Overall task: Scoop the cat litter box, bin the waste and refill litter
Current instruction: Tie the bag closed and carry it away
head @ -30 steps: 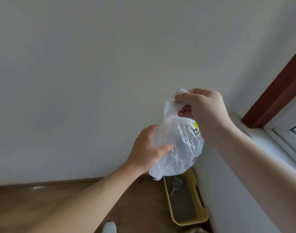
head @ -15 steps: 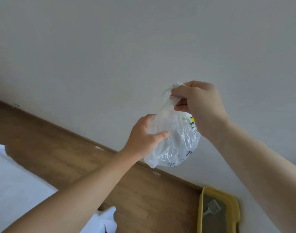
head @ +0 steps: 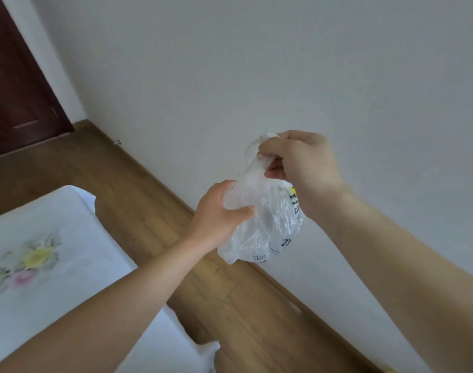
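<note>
Item: translucent white plastic bag [head: 267, 224], printed lettering and a yellow patch on one side; held in the air before the white wall [head: 256, 63], above the wooden floor [head: 154, 211]. Right hand [head: 299, 162]: fingers curled tight, pinching the gathered neck at the top. Left hand [head: 221, 211]: wrapped round the bag's body, thumb pressed into the plastic. Also present: white bed [head: 55, 238] with floral print, lower left; dark brown door [head: 14, 84], upper left.
</note>
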Demonstrator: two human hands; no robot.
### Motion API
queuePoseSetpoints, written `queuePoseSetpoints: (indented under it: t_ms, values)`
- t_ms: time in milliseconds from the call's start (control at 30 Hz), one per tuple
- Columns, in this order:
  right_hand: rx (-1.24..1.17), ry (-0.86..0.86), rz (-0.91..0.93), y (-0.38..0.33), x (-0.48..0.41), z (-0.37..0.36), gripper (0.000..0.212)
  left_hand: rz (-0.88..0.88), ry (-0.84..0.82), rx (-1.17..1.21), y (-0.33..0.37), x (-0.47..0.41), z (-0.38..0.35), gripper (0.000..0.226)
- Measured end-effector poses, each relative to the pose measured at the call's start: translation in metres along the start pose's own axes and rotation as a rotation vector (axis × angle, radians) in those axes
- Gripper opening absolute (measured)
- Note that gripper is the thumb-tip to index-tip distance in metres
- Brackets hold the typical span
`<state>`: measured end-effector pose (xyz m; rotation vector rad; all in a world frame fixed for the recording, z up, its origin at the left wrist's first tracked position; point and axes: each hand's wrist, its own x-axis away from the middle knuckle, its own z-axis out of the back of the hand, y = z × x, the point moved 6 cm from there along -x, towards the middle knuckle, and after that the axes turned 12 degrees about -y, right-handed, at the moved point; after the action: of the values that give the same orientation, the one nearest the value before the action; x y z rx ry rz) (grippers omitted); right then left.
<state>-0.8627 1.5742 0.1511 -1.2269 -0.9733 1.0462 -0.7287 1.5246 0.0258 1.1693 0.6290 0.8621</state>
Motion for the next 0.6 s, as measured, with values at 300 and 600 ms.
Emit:
queuePoseSetpoints:
  t_ms: [300, 600]
  values:
    - [-0.003, -0.271, 0.024, 0.002, -0.104, -0.05, 0.013, 0.08, 0.241, 0.046, -0.024, -0.047, 0.056, 0.026]
    - [0.002, -0.633, 0.013, 0.002, -0.189, -0.112, 0.011, 0.199, 0.566, -0.032, -0.041, -0.063, 0.109, 0.039]
